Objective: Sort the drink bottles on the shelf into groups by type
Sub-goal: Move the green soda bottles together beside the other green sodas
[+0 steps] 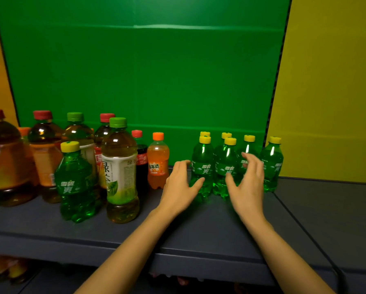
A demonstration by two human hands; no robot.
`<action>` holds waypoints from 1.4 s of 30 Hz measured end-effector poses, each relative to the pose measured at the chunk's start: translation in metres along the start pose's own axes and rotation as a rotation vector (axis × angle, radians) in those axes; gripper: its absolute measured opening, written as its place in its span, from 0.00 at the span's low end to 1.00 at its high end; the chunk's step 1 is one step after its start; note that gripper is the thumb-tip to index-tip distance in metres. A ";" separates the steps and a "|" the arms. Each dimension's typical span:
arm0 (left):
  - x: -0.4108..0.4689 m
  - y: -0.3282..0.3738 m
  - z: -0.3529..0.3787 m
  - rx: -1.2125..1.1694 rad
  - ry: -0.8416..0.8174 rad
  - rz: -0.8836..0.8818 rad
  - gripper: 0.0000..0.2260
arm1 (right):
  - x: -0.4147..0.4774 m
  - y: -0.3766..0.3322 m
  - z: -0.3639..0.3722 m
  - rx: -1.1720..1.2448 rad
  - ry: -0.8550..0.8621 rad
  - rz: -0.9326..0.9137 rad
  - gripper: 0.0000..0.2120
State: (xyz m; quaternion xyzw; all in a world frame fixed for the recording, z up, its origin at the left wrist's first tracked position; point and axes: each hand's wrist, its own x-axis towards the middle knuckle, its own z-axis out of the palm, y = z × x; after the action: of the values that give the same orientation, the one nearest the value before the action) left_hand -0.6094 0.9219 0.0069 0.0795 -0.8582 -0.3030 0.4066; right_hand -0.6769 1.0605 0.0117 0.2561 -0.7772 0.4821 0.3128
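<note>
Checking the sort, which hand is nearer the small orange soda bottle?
Left. The left hand is open just right of the orange soda bottle, nearly beside it. The right hand is farther right, in front of the green bottles.

Dark shelf [199, 234]: mixed bottles [119, 166] left, perhaps six green bottles [224, 166] clustered right.

Two bare forearms come into the picture from the lower edge, with no sleeve, cuff or glove covering them as far as they show. The left hand [181, 184] and the right hand [246, 185] are both uncovered, and no ring, watch, band or bracelet can be seen at the wrists or on the fingers [183, 164]. The forearms are slim and smooth, and the right hand's fingertips are slightly blurred, so the nails cannot be made out.
</note>
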 end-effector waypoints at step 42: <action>-0.081 -0.238 -0.342 0.223 0.431 -0.297 0.33 | -0.135 -0.230 0.186 0.414 -0.269 0.222 0.41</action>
State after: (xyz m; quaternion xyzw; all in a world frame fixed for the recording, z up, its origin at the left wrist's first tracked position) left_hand -0.3267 0.6057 -0.0189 0.3111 -0.7589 -0.2390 0.5197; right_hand -0.4695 0.8116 -0.0142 0.2897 -0.7201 0.6237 0.0928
